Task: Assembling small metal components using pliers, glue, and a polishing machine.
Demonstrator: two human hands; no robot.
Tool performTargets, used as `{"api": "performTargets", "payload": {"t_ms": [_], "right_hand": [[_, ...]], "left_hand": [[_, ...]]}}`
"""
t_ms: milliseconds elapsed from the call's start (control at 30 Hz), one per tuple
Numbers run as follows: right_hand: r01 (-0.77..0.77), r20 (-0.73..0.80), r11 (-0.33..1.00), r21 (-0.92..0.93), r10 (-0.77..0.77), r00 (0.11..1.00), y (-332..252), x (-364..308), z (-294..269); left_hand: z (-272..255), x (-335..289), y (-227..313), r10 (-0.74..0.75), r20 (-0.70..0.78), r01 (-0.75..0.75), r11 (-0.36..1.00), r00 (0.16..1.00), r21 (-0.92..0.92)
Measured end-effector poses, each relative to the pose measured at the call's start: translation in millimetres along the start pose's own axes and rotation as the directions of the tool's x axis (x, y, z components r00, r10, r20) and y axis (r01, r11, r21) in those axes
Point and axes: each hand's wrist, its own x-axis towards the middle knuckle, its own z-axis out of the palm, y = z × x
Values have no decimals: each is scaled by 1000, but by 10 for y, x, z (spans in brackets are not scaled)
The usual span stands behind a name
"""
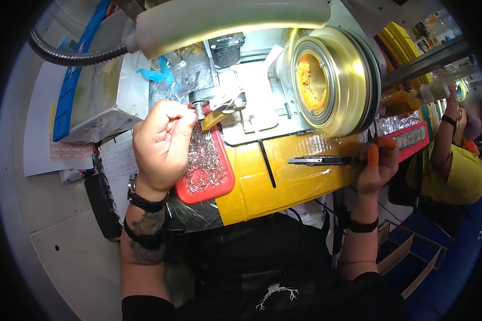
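Note:
My left hand (165,140) is closed in a pinch beside a threaded metal screw (200,111) under a black machine part (202,95). Whatever lies between those fingertips is too small to make out. Just below is a red tray (231,179) with many small silver metal pieces (202,160). My right hand (379,163), with orange finger covers, curls round a small dark pointed thing (370,138) of unclear kind. A black-and-grey utility knife (322,160) ends at its fingers, over the yellow taped board (251,200); whether the hand grips it is unclear.
A large yellowish wheel (353,80) stands beyond the board, beneath a long lamp (233,27). A black strip (267,163) crosses the board. At left are a white box (112,101) and a black case (102,203). Another person in yellow (450,174) sits far right.

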Motion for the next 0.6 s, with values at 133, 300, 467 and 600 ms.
{"api": "performTargets", "payload": {"t_ms": [133,300,467,600], "right_hand": [[-59,-70,998,8,59,996,-55,21,84],[-16,8,999,-28,16,1000,8,12,-13],[-48,-71,998,-32,46,996,-23,15,68],[-46,-57,999,-24,44,997,-34,0,78]], "left_hand": [[-8,-31,-43,7,-16,-6,1000,1000,15],[-30,-10,39,-14,34,14,1000,999,10],[-71,-24,58,-56,82,57,998,995,-8],[-23,13,68,12,38,-12,1000,999,-1]]}}
